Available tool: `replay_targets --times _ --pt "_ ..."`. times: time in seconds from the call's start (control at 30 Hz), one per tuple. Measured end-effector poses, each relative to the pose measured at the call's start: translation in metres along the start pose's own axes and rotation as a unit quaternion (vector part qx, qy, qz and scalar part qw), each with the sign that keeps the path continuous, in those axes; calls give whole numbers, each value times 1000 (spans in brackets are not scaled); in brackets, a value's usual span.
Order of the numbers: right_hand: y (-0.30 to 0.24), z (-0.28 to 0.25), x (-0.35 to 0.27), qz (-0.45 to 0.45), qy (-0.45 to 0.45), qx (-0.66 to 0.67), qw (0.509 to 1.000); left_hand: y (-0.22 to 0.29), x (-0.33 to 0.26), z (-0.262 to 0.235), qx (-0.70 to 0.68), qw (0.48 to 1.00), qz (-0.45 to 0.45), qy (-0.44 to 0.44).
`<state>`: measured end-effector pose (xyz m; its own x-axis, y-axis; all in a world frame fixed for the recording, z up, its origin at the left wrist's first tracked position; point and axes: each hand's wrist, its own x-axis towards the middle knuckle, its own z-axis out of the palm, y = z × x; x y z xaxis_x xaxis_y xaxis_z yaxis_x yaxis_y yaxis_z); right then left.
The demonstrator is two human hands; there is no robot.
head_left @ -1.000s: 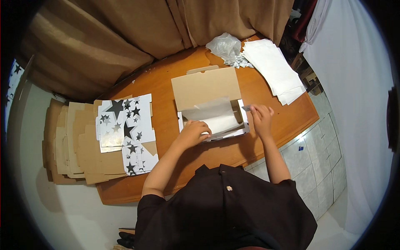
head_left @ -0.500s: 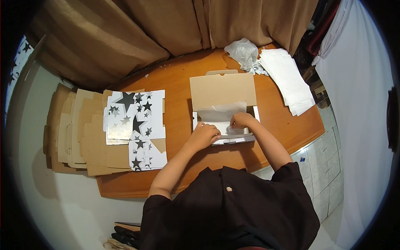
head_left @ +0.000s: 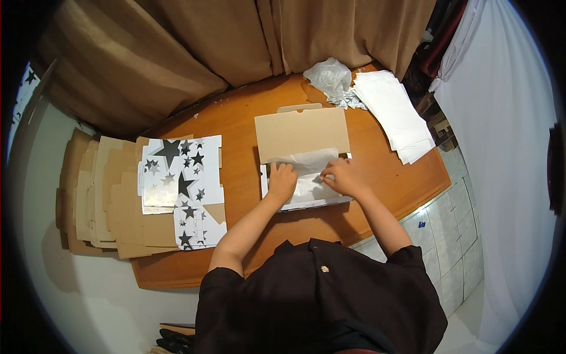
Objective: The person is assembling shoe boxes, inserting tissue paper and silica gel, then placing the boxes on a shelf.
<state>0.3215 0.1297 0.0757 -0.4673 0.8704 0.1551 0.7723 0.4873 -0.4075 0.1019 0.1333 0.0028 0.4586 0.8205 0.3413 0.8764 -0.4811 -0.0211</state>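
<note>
Reaches with the left grip over the left end of the open box, fingers bent and pointing inward, near the raised edge of the thin white paper that lines it. Cannot tell whether anything is held there, as the palm is turned down. Holds the right grip over the right half of the same box, thumb and fingertips drawn close together just above or on the paper. Cannot tell whether a bit of it is pinched.

Has the box near the middle of the wooden counter, with the brown lid thrown back on the far side and the paper partly standing toward it. Keeps to the left a stack of flat brown cardboard, topped with white cardboard printed with black and grey stars.

Has at the far right a crumpled clear plastic bag, just beside a fanned pile of white sheets. Faces a brown curtain behind the counter.
</note>
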Motion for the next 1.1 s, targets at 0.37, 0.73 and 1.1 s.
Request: replay_targets --times 0.37,0.73,1.1 --pt "21 66 -11 52 -35 -109 992 -13 29 -47 -77 994 -66 37" --pt "-10 -24 -20 35 47 218 974 -12 6 -46 -151 987 29 48" --pt "11 80 5 118 242 -147 952 -8 26 -43 -135 988 -1 73"
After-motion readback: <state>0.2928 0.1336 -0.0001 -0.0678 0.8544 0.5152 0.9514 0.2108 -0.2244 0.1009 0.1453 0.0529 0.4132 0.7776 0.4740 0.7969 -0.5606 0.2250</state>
